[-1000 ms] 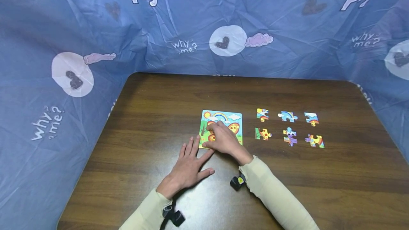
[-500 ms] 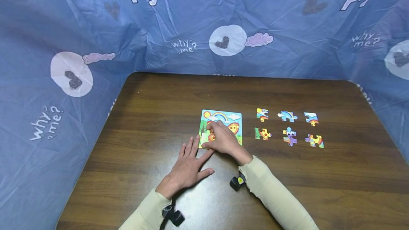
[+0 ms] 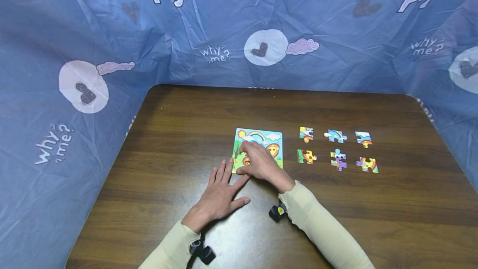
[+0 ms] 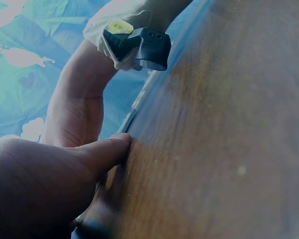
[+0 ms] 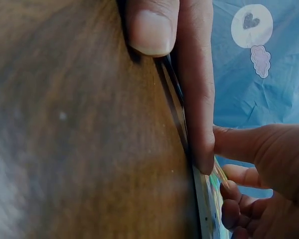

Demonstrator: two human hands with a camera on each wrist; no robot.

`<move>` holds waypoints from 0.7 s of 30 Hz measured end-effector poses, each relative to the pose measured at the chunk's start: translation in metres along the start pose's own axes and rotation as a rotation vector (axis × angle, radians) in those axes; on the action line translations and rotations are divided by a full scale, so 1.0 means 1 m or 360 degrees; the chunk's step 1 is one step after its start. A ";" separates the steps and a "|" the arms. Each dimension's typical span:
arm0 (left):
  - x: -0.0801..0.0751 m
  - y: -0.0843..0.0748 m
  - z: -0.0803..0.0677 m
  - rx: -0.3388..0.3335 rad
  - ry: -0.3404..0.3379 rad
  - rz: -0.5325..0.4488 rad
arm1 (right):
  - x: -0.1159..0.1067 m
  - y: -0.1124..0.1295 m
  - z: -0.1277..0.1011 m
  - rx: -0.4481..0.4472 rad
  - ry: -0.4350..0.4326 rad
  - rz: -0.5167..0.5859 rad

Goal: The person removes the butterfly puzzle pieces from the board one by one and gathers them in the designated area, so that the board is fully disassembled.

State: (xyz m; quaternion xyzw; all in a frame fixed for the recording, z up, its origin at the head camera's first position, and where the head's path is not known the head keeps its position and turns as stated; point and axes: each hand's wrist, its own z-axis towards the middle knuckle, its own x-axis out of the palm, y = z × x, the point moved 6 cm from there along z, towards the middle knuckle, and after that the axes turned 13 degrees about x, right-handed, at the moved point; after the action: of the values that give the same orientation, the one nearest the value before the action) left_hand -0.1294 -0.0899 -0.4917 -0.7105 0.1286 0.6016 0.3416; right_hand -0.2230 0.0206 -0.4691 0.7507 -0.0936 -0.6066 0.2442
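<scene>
A square picture puzzle board point(image 3: 274, 137) with a sun, rainbow and butterfly lies on the brown table. My right hand point(image 3: 261, 162) is over its lower left part, covering much of the butterfly. In the right wrist view, the curled fingers and thumb of the right hand point(image 5: 274, 184) pinch a thin puzzle piece point(image 5: 221, 172), tilted at the edge of the board point(image 5: 205, 199). My left hand point(image 3: 218, 197) lies flat on the table with fingers spread, its fingertips at the board's lower left edge. The left wrist view shows the left hand point(image 4: 45, 174) with its thumb on the table.
Several loose jigsaw pieces lie in two rows right of the board, among them a rainbow piece point(image 3: 336, 135) and a purple piece point(image 3: 339, 160). A blue printed cloth point(image 3: 209, 20) hangs behind the table point(image 3: 179, 119). Black cameras point(image 3: 277, 212) sit at both wrists.
The right hand's fingers have shifted very slightly left over the board. The left hand, the board and the loose pieces stay where they were.
</scene>
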 end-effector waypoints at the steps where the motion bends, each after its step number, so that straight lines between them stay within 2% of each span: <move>1: 0.000 0.000 0.000 0.0000 -0.0001 0.0001 | 0.000 0.000 0.000 -0.0006 0.0010 -0.0005; 11: 0.000 0.000 0.001 -0.0003 0.0007 0.0004 | -0.001 0.002 0.001 -0.0122 0.0058 -0.0049; 21: -0.001 -0.001 0.000 0.0010 -0.0002 0.0019 | -0.004 -0.001 0.001 -0.0140 -0.0017 -0.0095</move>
State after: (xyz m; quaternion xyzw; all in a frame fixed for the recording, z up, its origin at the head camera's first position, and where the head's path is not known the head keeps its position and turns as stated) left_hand -0.1294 -0.0894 -0.4909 -0.7083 0.1344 0.6037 0.3403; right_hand -0.2252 0.0226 -0.4662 0.7386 -0.0455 -0.6211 0.2582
